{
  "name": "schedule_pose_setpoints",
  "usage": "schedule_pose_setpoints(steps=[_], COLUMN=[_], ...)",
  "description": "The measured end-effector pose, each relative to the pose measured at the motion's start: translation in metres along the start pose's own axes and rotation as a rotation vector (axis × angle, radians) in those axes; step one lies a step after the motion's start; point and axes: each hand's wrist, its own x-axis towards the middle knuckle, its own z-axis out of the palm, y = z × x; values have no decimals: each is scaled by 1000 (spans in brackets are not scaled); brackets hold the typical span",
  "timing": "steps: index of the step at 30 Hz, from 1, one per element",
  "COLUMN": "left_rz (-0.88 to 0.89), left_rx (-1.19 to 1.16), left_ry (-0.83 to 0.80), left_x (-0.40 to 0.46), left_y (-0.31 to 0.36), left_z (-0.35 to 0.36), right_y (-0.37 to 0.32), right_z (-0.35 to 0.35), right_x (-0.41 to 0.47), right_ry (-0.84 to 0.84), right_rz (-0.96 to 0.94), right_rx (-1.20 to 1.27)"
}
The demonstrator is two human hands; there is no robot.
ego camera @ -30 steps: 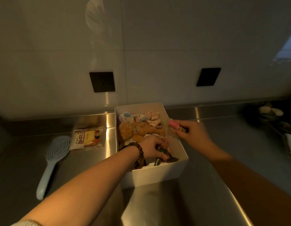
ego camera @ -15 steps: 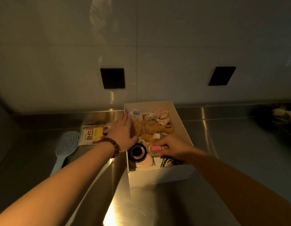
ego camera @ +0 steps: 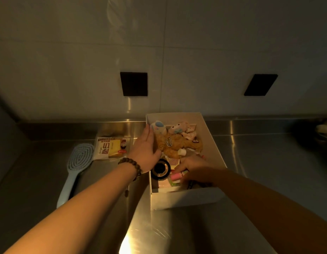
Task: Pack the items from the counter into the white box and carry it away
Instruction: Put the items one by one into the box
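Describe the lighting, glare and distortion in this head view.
Head view: dim, warm yellowish light; the far right of the steel counter falls into near-black shadow. A bright glare patch sits on the counter at the bottom edge, with fainter streaks near the wall. Wide-angle distortion skews the right wall socket. The white box is lit best; the right hand is dark inside it.

Dim warm light, glare on counter (ego camera: pixel 133 241), wide-angle edge distortion

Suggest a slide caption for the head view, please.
Left hand steadies the white box while right hand places a pink tube inside.
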Motion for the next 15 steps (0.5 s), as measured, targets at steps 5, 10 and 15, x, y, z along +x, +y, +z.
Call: schedule_pose_setpoints(steps=[5,10,15], left_rz=[-3,-24,-20], left_rx=[1,-19,-61], left_ry=[17,13,3], left_x=[0,1,0], left_y=[0,1,4], left_z=[2,2,-1], right_y=[6,-4,-18], right_z=[-26,-19,-13], right_x=[2,24,40], right_ry=[329,303,394], right_rz=[11,81,9], right_rx=[48,69,-107])
